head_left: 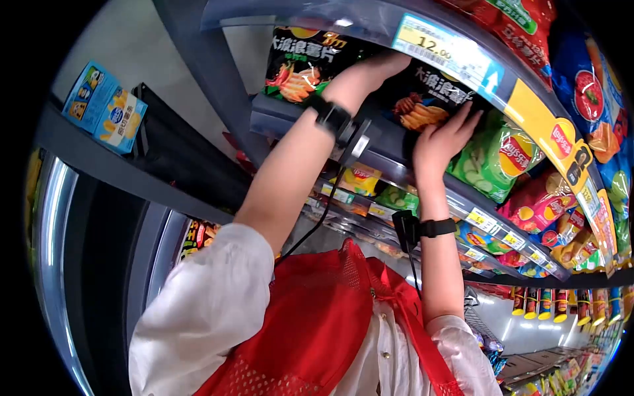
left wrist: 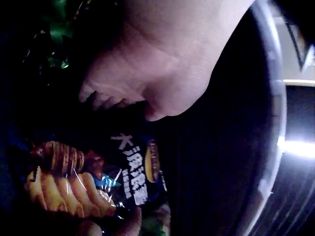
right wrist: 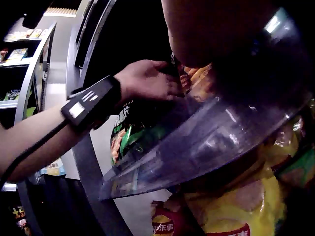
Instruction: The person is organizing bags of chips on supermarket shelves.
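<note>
In the head view, my left hand (head_left: pixel 381 71) reaches under the shelf edge, between two black bags of wavy chips. The left wrist view shows that hand (left wrist: pixel 147 73) with relaxed fingers above the black chip bag (left wrist: pixel 74 189) with ribbed chips printed on it; nothing shows in its grasp. My right hand (head_left: pixel 446 142) lies against the front of this same chip bag (head_left: pixel 426 105), its fingers fairly straight and spread toward the bag's right side. Two right fingertips (left wrist: pixel 130 223) touch the bag's lower part. Another black chip bag (head_left: pixel 300 66), with green trim, stands to the left.
A shelf rim with a price label (head_left: pixel 449 49) arches over both hands. To the right stand a green chip bag (head_left: pixel 495 158) and a pink chip bag (head_left: pixel 538 201). Lower shelves carry more bags. A clear shelf lip (right wrist: pixel 197 147) runs below the hands.
</note>
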Available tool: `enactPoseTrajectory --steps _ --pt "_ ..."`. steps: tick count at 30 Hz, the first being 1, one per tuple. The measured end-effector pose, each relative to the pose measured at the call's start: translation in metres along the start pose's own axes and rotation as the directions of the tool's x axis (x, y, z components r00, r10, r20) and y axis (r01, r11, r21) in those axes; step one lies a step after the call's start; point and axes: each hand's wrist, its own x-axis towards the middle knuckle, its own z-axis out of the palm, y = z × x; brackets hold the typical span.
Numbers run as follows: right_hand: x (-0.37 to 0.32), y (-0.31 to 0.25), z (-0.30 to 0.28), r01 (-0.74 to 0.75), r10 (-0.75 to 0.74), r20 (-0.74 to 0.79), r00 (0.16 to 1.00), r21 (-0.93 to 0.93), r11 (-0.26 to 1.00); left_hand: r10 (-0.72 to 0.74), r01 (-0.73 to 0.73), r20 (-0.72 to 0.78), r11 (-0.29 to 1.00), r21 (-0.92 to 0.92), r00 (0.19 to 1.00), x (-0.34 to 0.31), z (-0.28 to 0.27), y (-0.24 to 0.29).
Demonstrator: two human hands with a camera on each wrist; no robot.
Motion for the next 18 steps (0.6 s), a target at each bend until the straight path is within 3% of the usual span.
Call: enactPoseTrajectory --steps 2,3,4,5,6,7,8,10,11,13,14,18 --pt "0.000 0.002 0.001 -0.037 0.036 0.015 0.999 0.040 0.999 -0.019 0.004 -0.116 0.992 -0.128 0.993 -0.023 -0.006 0.021" --pt "-0.001 0.005 0.002 -0.053 0.052 0.019 0.998 0.068 0.996 0.033 -0.090 -0.195 0.953 -0.289 0.980 -0.039 -0.014 0.022" --pt "-0.002 0.007 0.002 -0.072 0.070 0.020 0.997 0.093 0.993 0.232 -0.283 -0.347 0.953 -0.104 0.909 -0.056 -0.027 0.023" --pt "-0.001 0.003 0.000 -0.073 0.071 0.018 0.997 0.093 0.993 0.279 -0.345 -0.519 0.938 -0.032 0.808 -0.070 -0.035 0.027" --pt "0.000 -0.002 -0.003 -0.083 0.084 -0.001 0.996 0.142 0.986 0.380 -0.277 -0.637 0.925 0.261 0.671 -0.079 -0.047 0.025" --pt "0.001 -0.008 -0.006 -0.092 0.097 -0.019 0.995 0.190 0.977 0.331 -0.197 -0.663 0.942 0.271 0.672 -0.086 -0.059 0.023" --pt "0.001 -0.012 -0.008 -0.093 0.098 -0.020 0.995 0.186 0.978 0.454 -0.113 -0.637 0.858 0.501 0.623 -0.085 -0.074 0.004" --pt "0.000 -0.022 -0.009 -0.027 0.030 -0.024 0.999 0.125 0.992 0.462 0.070 -0.659 0.786 0.615 0.594 -0.075 -0.091 -0.024" --pt "-0.002 -0.023 -0.004 -0.010 0.012 -0.024 1.000 0.091 0.996 0.463 0.068 -0.658 0.786 0.615 0.594 -0.068 -0.099 -0.041" --pt "-0.005 -0.027 -0.003 0.000 0.001 -0.012 1.000 0.057 0.998 0.040 0.176 -0.688 0.955 0.240 0.724 -0.057 -0.109 -0.059" --pt "-0.006 -0.029 -0.002 0.010 -0.010 0.003 1.000 0.023 1.000 -0.179 0.265 -0.651 0.963 0.037 0.738 -0.057 -0.111 -0.059" --pt "-0.007 -0.028 -0.002 -0.009 0.009 -0.014 1.000 0.047 0.999 -0.181 0.217 -0.513 0.976 0.011 0.839 -0.057 -0.103 -0.039"
